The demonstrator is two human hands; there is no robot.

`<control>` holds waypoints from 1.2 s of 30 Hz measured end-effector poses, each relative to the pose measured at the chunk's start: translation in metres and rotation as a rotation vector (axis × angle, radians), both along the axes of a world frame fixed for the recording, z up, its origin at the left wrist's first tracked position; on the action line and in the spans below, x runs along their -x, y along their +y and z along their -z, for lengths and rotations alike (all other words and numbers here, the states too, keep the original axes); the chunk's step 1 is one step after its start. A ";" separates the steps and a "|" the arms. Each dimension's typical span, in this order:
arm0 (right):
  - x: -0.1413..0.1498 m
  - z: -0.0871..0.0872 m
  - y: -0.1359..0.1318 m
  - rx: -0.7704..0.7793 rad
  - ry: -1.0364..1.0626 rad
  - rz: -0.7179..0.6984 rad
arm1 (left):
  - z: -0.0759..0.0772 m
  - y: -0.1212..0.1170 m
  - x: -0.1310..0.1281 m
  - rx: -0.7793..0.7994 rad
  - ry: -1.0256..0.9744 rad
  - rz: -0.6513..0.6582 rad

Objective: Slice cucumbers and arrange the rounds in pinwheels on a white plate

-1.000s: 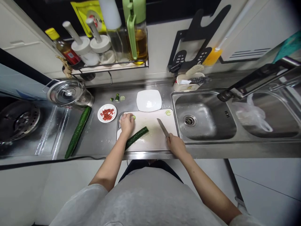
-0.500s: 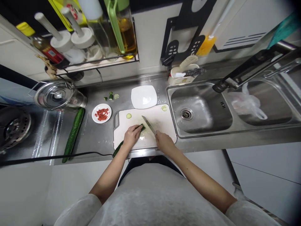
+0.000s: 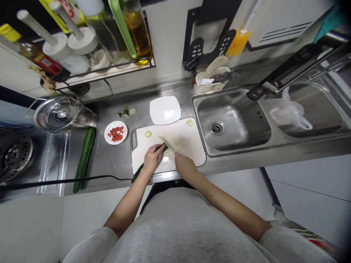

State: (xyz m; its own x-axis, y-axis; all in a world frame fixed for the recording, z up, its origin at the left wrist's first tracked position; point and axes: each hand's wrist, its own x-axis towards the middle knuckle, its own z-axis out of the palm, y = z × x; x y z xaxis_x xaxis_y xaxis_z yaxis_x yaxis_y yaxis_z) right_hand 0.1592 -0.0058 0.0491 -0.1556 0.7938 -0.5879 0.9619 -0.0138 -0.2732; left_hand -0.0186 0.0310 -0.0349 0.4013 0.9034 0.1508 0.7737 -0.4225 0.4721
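Note:
My left hand (image 3: 153, 157) is closed over a cut cucumber (image 3: 138, 172) on the white cutting board (image 3: 190, 146); most of the cucumber is hidden under the hand and wrist. In my right hand (image 3: 185, 166) is a kitchen knife (image 3: 168, 144), its blade slanting up and left beside the cucumber's cut end. Whether the blade touches the cucumber I cannot tell. One pale cucumber slice (image 3: 148, 134) lies at the board's upper left, and a few slices (image 3: 189, 122) rest near its upper right corner. Wet marks show on the board's middle.
Behind the board sits a white square plate (image 3: 165, 110). A small plate of chopped red pieces (image 3: 116, 132) stands left, near a whole cucumber (image 3: 84, 160) and cucumber scraps (image 3: 125, 111). A black cord (image 3: 104, 177) runs along the front edge. The sink (image 3: 233, 124) is at right.
My right hand and the knife have moved left, closer to the cucumber's cut end. The left hand keeps its hold. The whole view has shifted slightly.

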 end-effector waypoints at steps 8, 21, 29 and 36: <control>0.004 -0.004 -0.001 -0.021 -0.026 -0.015 | 0.002 0.002 0.002 0.039 0.003 0.016; 0.005 -0.005 -0.001 -0.031 -0.038 -0.005 | 0.001 0.002 0.002 0.037 0.025 0.004; 0.006 -0.006 0.002 -0.015 -0.030 -0.010 | 0.001 0.002 0.002 0.047 0.025 0.012; 0.007 -0.006 0.004 0.003 -0.003 0.008 | 0.004 0.002 0.003 0.042 0.016 0.015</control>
